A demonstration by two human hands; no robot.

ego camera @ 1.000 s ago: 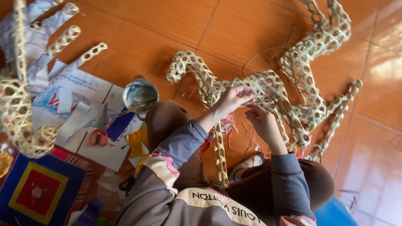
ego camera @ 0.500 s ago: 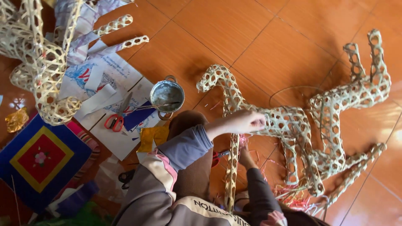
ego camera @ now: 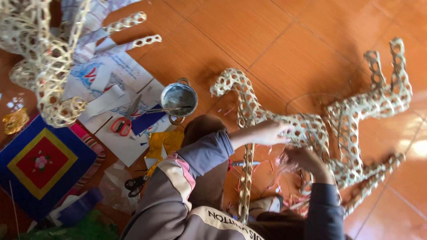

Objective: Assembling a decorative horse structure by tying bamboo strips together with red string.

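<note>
The person is sitting on the orange tiled floor [ego camera: 284,40], both arms reaching out to a woven bamboo animal frame [ego camera: 342,129]. The right hand [ego camera: 302,161] is working low at the frame's belly, fingers curled among loose pink strips [ego camera: 284,171]; whether it is pinching one cannot be told. The left hand [ego camera: 271,132] is resting on the frame's back, fingers closed over the weave, steadying it. Holding the body firm while threading should keep the lattice even. The frame is lying on the floor, its long axis running left to right, legs pointing near and far. Farther left, a small metal pot [ego camera: 179,98] is standing beside red-handled scissors [ego camera: 124,121].
</note>
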